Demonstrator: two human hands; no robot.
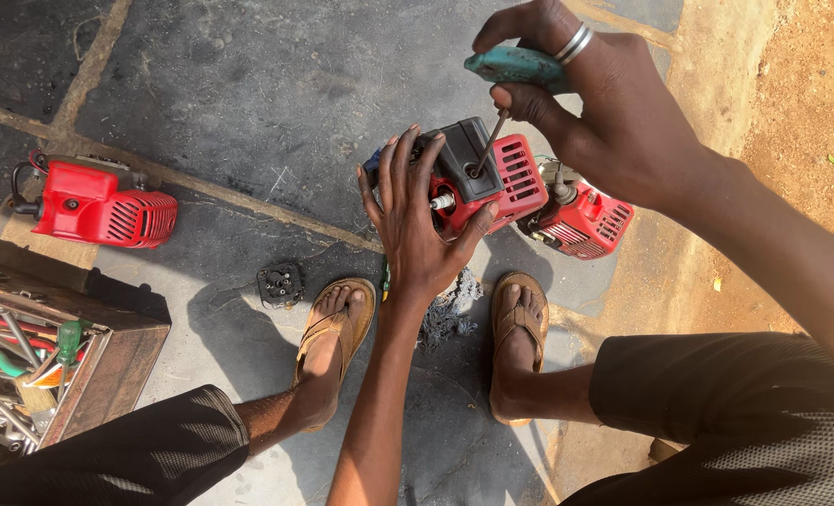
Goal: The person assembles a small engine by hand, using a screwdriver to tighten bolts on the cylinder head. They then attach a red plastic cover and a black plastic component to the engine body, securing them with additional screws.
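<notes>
Engine work at mid-stage, as I read it from the head view: the small red-and-black petrol engine with slatted plastic cowling (484,178) sits on the grey concrete floor (276,84) at about twelve o'clock from my feet, just above the brown leather sandals (520,314). My left hand (419,220) lies spread over its near side, fingers extended and thumb hooked round the lower edge, steadying rather than clasping it. My right hand (590,98) is clenched round the teal handle of a metal-shafted screwdriver (506,89), whose tip is seated in the black top cover. I judge that this cover is not yet off, so the fastener remains to be dealt with. A small black detached part (280,284) lies on the floor at nine o'clock from the left foot, suggesting some stripping is done. The engine's long axis runs roughly from nine to three o'clock, red cowling toward three; the screwdriver slants from one o'clock down to seven. A second red engine (586,220) touches it at four o'clock, a third red engine (98,201) lies well apart at nine, and a rusty open metal toolbox (108,365) stands at eight.
</notes>
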